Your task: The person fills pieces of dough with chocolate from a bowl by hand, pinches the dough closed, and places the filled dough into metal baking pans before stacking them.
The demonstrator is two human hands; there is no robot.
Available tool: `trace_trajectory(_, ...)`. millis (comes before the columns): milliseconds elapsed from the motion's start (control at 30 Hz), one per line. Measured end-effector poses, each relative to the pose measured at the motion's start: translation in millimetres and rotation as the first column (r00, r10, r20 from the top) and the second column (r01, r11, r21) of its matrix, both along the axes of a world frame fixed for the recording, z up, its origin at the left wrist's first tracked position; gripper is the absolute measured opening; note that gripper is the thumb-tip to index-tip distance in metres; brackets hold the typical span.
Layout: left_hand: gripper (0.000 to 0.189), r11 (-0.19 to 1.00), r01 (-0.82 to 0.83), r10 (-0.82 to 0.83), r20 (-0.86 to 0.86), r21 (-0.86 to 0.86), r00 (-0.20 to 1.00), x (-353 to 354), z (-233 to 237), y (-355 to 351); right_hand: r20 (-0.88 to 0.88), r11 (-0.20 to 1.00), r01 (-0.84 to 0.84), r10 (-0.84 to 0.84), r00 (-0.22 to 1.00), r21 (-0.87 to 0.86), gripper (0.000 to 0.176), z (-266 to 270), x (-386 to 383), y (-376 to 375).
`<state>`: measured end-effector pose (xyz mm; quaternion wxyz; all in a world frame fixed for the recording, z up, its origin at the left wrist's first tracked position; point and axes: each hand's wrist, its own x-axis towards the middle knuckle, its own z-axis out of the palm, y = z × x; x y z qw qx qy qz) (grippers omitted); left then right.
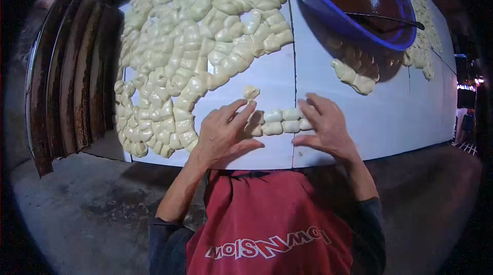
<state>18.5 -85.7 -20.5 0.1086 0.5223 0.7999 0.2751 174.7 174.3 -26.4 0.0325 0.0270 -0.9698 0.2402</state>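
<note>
Two short rows of small pale dough pieces (277, 122) lie pressed together on the white tabletop in front of me. My left hand (223, 131) cups the left end of the rows, thumb and fingers apart. A single dough piece (251, 92) sits just beyond its fingertips. At the opposite end is my right hand (328, 130), fingers spread, its thumb low beside the rows. Both hands are at or very near the end pieces; exact contact is partly hidden by the fingers.
A large mass of dough pieces (179, 64) covers the table's left side. A blue basin (354, 31) of brown liquid, with a dark stick across it, stands at the back right. More dough (355, 76) lies beside it. Dark curved trays (77, 74) stand left.
</note>
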Motion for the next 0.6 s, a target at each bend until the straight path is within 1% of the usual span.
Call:
trace_trajectory(33, 0.080, 1.000, 0.024, -0.024, 0.010, 0.002, 1.000, -2, -5, -2, -0.046, 0.997, -0.050, 0.053, 0.998, 0.054, 0.086, -8, -4, -4)
trace_trajectory(100, 0.079, 0.997, 0.076, -0.075, 0.046, -0.024, 0.996, -1, -12, 1, -0.112, 0.985, -0.100, 0.116, 0.987, 0.140, 0.078, -21, -12, -13)
trace_trajectory(133, 0.072, 0.997, 0.075, -0.075, 0.055, 0.011, 0.996, 0, -15, 6, -0.107, 0.985, -0.097, 0.112, 0.988, 0.140, 0.076, -25, -14, -15)
trace_trajectory(200, 0.066, 0.994, 0.080, -0.067, 0.167, -0.075, 0.984, 4, -20, 16, -0.113, 0.984, -0.105, 0.121, 0.986, 0.142, 0.071, -30, -17, -19)
trace_trajectory(233, 0.063, 0.990, 0.074, -0.047, 0.213, -0.119, 0.976, 4, -22, 21, -0.127, 0.982, -0.118, 0.138, 0.982, 0.149, 0.063, -34, -16, -20)
trace_trajectory(267, 0.057, 0.994, 0.072, -0.053, 0.218, -0.082, 0.975, 4, -28, 23, -0.095, 0.986, -0.141, 0.149, 0.984, 0.088, 0.056, -33, -18, -21)
trace_trajectory(300, 0.052, 0.997, 0.066, -0.055, 0.212, -0.045, 0.976, 5, -33, 26, -0.152, 0.989, -0.147, 0.150, 0.977, 0.031, 0.049, -35, -21, -22)
trace_trajectory(333, 0.047, 0.995, 0.093, -0.081, 0.246, -0.039, 0.966, 2, -31, 27, -0.069, 0.995, -0.098, 0.096, 0.993, -0.014, 0.044, -30, -22, -25)
trace_trajectory(367, 0.043, 0.993, 0.118, -0.105, 0.276, -0.031, 0.955, -1, -30, 29, 0.043, 0.983, -0.011, 0.019, 0.999, -0.185, 0.039, -19, -28, -32)
trace_trajectory(400, 0.039, 0.993, 0.084, -0.054, 0.316, -0.080, 0.947, 0, -37, 37, 0.106, 0.970, -0.010, 0.036, 0.994, -0.241, 0.035, -3, -35, -34)
trace_trajectory(433, 0.038, 0.995, 0.088, -0.064, 0.362, -0.052, 0.930, -1, -30, 36, 0.197, 0.936, 0.105, -0.039, 0.980, -0.335, 0.034, 3, -34, -36)
trace_trajectory(467, 0.037, 0.995, 0.095, -0.082, 0.402, -0.015, 0.912, -4, -21, 30, 0.322, 0.892, 0.234, -0.107, 0.941, -0.387, 0.034, 22, -39, -49)
trace_trajectory(500, 0.028, 0.999, 0.016, -0.035, 0.411, 0.049, 0.911, 1, -25, 27, 0.454, 0.832, 0.371, -0.165, 0.875, -0.412, 0.034, 37, -41, -58)
trace_trajectory(533, 0.029, 0.989, -0.033, -0.035, 0.438, 0.145, 0.898, 7, -27, 21, 0.274, 0.914, 0.137, -0.030, 0.961, -0.381, 0.036, 36, -38, -57)
trace_trajectory(567, 0.033, 0.996, -0.012, -0.033, 0.483, 0.089, 0.875, 1, -4, 7, 0.270, 0.918, 0.063, 0.050, 0.962, -0.392, 0.039, 33, -43, -53)
trace_trajectory(600, 0.036, 0.974, -0.044, -0.056, 0.424, 0.221, 0.904, 0, -5, -5, 0.265, 0.914, -0.011, 0.129, 0.956, -0.405, 0.041, 30, -50, -49)
